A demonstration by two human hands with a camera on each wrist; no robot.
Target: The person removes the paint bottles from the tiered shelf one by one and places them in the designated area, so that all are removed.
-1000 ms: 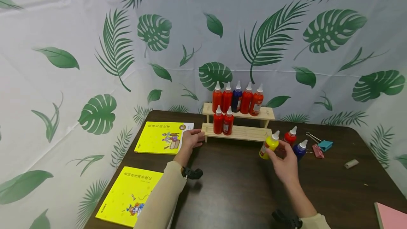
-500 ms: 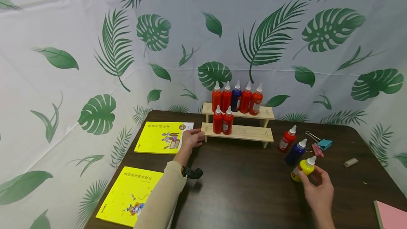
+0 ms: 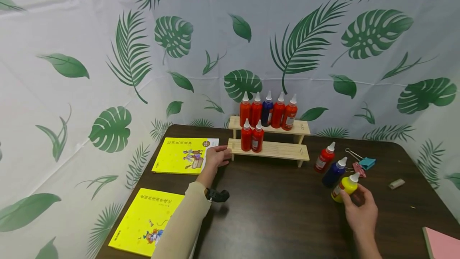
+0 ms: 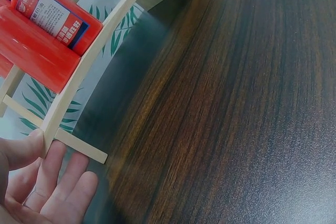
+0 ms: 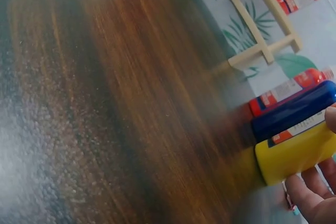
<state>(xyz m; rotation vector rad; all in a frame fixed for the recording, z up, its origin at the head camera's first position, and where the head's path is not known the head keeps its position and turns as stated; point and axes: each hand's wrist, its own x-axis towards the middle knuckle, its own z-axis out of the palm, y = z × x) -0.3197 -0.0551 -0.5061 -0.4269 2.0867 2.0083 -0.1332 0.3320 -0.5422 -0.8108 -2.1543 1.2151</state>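
Note:
My left hand (image 3: 215, 157) holds the left end of a two-step wooden rack (image 3: 280, 151). In the left wrist view the thumb lies on the plank (image 4: 84, 146) side and the fingers are beneath it. Two red squeeze bottles (image 3: 246, 137) stand on the lower step; several more, one of them blue (image 3: 267, 111), line the upper step. At the right, my right hand (image 3: 363, 212) holds a yellow squeeze bottle (image 3: 344, 189) between thumb and fingers. A blue bottle (image 3: 334, 173) and a red bottle (image 3: 324, 158) stand just beyond it on the table.
Binder clips (image 3: 366, 164) lie right of the loose bottles, with a small pale piece (image 3: 397, 184) farther right. Two yellow books (image 3: 183, 159) lie at the left. A pink pad (image 3: 443, 244) sits at the front right. A leaf-print cloth (image 3: 215, 31) hangs behind.
My right hand has carried the yellow bottle from beside the rack's right end toward the front right, beside the blue bottle. The left hand has stayed at the rack.

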